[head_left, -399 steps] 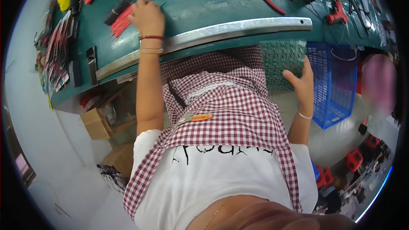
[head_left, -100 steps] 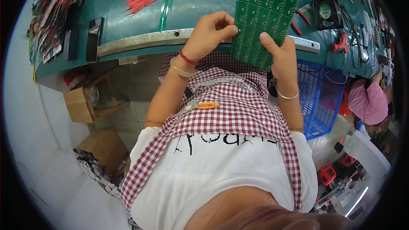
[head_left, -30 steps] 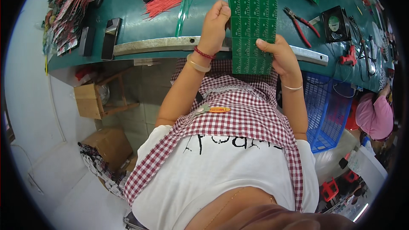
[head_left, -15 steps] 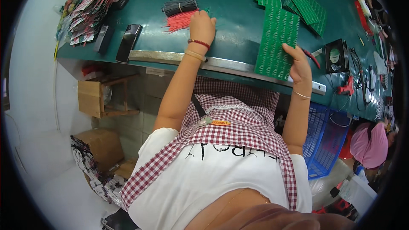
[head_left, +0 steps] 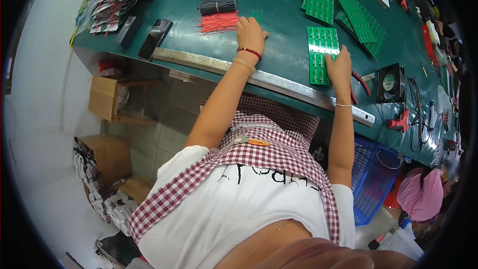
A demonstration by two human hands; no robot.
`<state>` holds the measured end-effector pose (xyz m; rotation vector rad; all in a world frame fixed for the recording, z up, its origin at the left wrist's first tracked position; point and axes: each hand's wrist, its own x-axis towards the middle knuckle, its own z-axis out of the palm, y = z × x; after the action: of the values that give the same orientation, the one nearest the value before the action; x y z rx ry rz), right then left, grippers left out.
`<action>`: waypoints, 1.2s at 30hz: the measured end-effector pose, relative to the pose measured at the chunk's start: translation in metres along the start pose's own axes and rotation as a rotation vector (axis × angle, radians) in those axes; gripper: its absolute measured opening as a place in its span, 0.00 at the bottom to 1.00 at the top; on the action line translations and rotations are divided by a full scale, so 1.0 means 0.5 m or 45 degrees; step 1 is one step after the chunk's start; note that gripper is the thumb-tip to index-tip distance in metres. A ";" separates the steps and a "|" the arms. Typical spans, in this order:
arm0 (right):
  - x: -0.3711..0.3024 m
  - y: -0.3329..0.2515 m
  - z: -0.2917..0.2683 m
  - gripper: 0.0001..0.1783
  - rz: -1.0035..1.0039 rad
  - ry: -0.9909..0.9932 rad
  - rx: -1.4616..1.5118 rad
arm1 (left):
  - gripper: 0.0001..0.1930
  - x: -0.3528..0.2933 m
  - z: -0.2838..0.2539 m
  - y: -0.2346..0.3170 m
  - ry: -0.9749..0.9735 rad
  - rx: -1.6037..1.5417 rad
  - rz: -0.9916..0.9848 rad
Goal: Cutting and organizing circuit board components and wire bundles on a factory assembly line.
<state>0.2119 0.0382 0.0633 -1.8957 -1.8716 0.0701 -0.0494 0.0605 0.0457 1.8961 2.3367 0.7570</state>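
Observation:
A green circuit board panel point(head_left: 318, 45) lies on the green table in front of me, to the right. My right hand point(head_left: 340, 69) holds it by its right edge, thumb on the face of the panel. Farther left, my left hand point(head_left: 250, 36) is at the right end of a bundle of red wires point(head_left: 218, 23), with its thumb out to the side and apart from the fingers. Whether its fingertips touch any wire is hidden. Black wires point(head_left: 217, 6), bound with a band, lie just behind the red ones. A few green wires point(head_left: 257, 16) show beyond my left fingers.
More green circuit board panels point(head_left: 358, 20) are piled at the back right. Red-handled pliers point(head_left: 361, 83) and a black fan point(head_left: 391, 83) lie right of my right hand. A metal bar point(head_left: 214, 64) runs along the near edge. A phone point(head_left: 155, 39) and packaged wires point(head_left: 119, 0) are left.
The panel in my right hand has gone from tilted over the metal bar to flat on the table. My left hand has shifted slightly right of the red wires, thumb now spread. The view has moved.

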 end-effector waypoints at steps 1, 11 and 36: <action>-0.007 -0.010 0.000 0.32 -0.007 -0.005 0.009 | 0.22 0.008 0.004 0.001 0.004 0.009 -0.007; -0.058 -0.046 0.007 0.30 0.037 0.004 -0.055 | 0.07 0.018 0.047 0.033 -0.052 0.310 0.142; -0.053 -0.023 0.010 0.27 -0.010 -0.016 0.327 | 0.05 0.127 -0.104 -0.150 -0.578 -1.123 -0.633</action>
<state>0.1974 0.0137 0.0553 -1.7159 -1.7828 0.3061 -0.1509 0.0914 0.0791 0.9367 1.6450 0.9381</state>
